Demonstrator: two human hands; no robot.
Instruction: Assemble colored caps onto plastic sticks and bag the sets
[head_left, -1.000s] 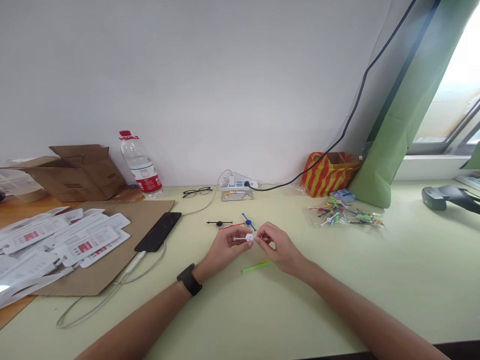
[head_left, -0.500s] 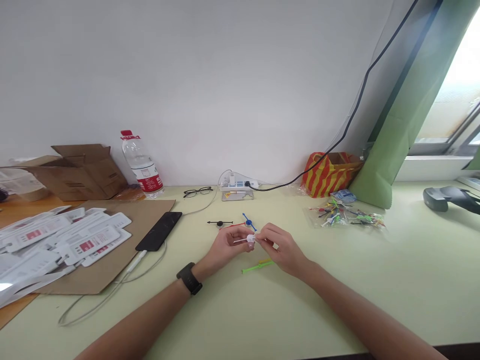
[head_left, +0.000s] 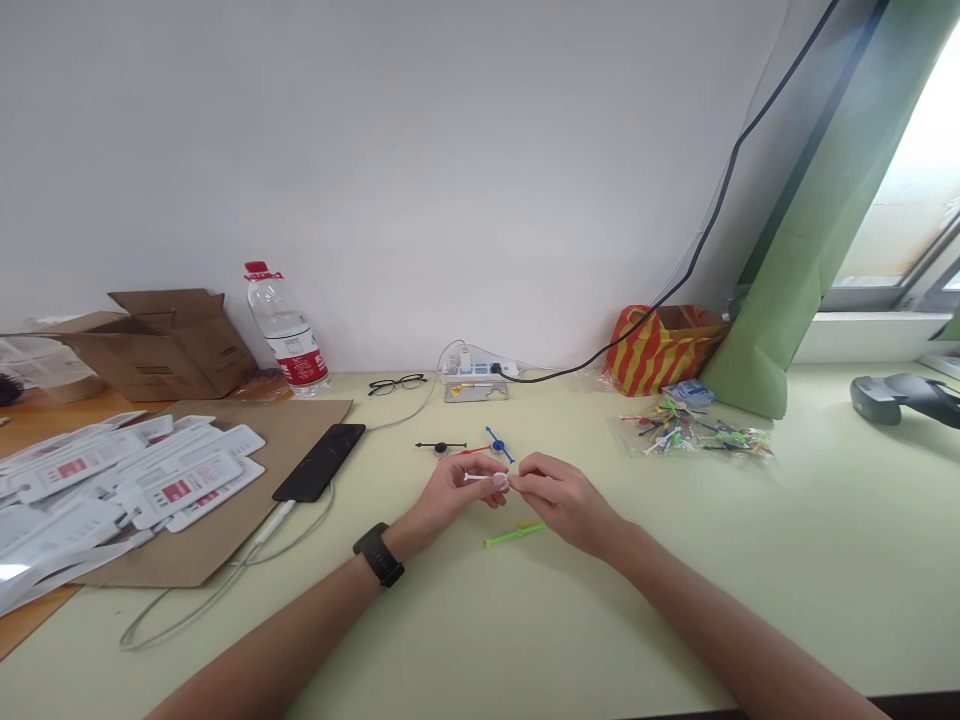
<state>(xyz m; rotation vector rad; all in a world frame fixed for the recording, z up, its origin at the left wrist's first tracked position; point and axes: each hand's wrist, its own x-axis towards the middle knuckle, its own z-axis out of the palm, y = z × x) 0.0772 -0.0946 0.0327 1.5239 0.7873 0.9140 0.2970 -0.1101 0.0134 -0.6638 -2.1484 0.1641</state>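
Note:
Both my hands meet over the middle of the pale green table (head_left: 787, 560). My left hand (head_left: 450, 492), with a black watch on the wrist, pinches a small white plastic piece (head_left: 491, 480) with a thin stem. My right hand (head_left: 562, 498) pinches the same white piece from the right side. A green plastic stick (head_left: 504, 538) lies on the table just below my hands. Just beyond them lie a blue piece (head_left: 496, 444), a red one (head_left: 471, 452) and a black one (head_left: 441, 446).
A clear bag of coloured plastic pieces (head_left: 694, 434) lies at right, beside a red-yellow striped bag (head_left: 656, 348). A black phone (head_left: 319, 462) on a cable, white packets (head_left: 127, 480) on cardboard, a water bottle (head_left: 283, 328), glasses (head_left: 396, 383) and a power strip (head_left: 476, 372) stand at left and back.
My hands have stayed together on the white piece, with only small finger shifts. The view has drifted slightly.

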